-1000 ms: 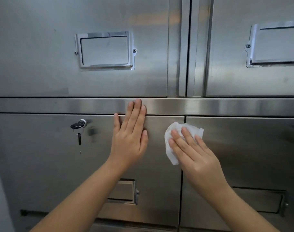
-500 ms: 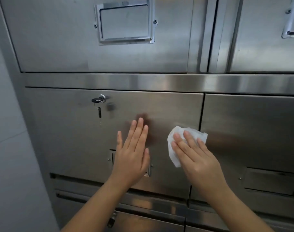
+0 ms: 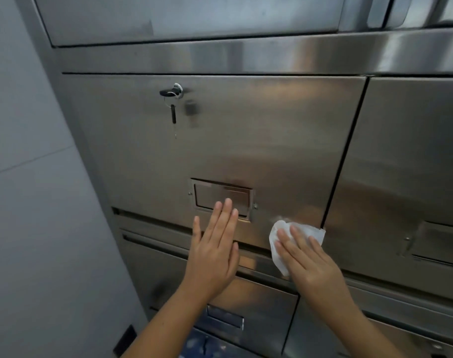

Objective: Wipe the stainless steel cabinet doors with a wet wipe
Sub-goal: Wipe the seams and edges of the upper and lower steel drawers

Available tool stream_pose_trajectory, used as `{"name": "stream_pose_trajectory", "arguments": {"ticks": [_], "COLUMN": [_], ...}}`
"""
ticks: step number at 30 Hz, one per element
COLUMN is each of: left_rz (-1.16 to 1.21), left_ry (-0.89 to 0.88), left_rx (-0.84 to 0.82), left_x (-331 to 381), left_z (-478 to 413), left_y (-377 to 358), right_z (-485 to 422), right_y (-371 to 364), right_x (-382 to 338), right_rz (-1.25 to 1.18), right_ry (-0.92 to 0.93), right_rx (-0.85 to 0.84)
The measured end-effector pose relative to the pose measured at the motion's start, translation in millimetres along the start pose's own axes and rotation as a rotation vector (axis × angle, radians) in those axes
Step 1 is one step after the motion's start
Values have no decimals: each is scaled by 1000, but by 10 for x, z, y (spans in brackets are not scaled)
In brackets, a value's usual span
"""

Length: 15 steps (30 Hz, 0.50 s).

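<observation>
Cabinet door (image 3: pixel 246 140) brushed steel; right hand (image 3: pixel 310 264) flat (fingers straight) presses wet wipe (image 3: pixel 277 254) at lower corner; left hand (image 3: pixel 215 251) spread flat alongside.

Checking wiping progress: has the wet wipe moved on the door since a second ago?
Yes. The wet wipe under the right hand has gone down the seam, from near the top of the left door to its bottom right corner.

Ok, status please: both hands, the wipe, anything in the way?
Right hand flat, pressing wet wipe on cabinet door, lower right corner. Left hand flat, fingers straight, by label holder. Key in lock high above, clear of path.
</observation>
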State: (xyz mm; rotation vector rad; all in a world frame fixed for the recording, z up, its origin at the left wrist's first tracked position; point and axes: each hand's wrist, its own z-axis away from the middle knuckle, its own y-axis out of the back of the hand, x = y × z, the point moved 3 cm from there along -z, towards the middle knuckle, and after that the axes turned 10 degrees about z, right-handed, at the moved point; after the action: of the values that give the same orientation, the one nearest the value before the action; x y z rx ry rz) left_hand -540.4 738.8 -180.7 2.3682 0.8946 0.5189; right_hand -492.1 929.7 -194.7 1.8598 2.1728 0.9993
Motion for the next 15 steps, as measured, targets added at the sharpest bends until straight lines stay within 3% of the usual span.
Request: {"name": "stream_pose_trajectory", "arguments": {"ticks": [15], "left_rz": [-9], "left_ry": [125], "left_rx": [-180], "left_x": [251], "left_z": [433], "left_y": [-554], "right_z": [691], "right_y": [-456], "right_x": [-127], "right_rz": [-210], "right_ry": [-42], "right_rx": [-94]}}
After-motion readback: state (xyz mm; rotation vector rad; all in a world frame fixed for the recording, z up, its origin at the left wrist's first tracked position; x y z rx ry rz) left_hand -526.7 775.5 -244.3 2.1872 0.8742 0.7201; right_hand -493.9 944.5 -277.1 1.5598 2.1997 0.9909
